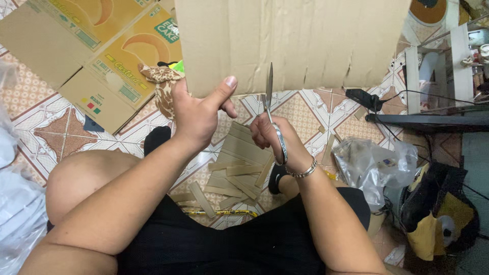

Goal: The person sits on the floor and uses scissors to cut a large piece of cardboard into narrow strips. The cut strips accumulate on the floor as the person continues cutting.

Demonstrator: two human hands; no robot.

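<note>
- cardboard sheet [290, 40] held up over the patterned tile floor [51, 127], left hand [196, 114] fingers pinching its lower edge
- right hand [275, 137] fingers gripping scissors [272, 114], blades at that edge
- cut strips [237, 175] piled on the floor, flattened boxes [97, 46] behind, plastic bag [377, 163] at right

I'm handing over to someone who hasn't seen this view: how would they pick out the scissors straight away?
Start from the big plain cardboard sheet that fills the top middle and is held at its lower edge by the left hand. Just below that edge, the right hand, with a bracelet at the wrist, grips the scissors. Their narrow silver blades point up into the sheet, the only shiny metal among brown cardboard strips.
</note>
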